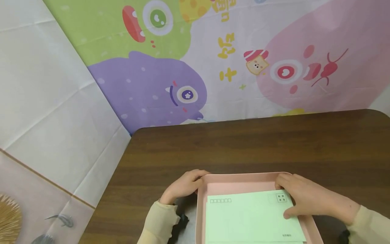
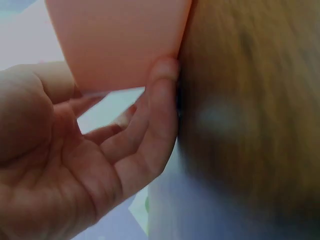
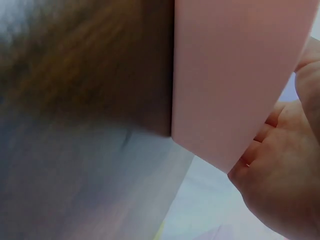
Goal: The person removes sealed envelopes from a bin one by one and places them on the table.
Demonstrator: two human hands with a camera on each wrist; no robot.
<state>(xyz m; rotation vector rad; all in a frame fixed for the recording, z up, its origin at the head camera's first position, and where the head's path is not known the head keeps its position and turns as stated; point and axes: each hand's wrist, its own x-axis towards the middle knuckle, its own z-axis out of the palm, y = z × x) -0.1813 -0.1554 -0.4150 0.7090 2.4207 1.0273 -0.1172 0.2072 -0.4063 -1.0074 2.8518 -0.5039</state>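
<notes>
the left hand [image 1: 186,184] was clamped on the pink tray [image 1: 240,178]; green envelopes [image 1: 250,217] lay partly under the right hand [image 1: 307,198], whose grip i could not tell.

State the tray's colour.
Plain pale pink; the tray shows best in the head view.

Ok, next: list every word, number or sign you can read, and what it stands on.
"干饭", likely: yellow, sideways, on the wall hanging; next character cut off.
Stamp-box marks on the green envelope: too small.
Its lower-right print: too small.
Its six boxes: no digits.
</notes>
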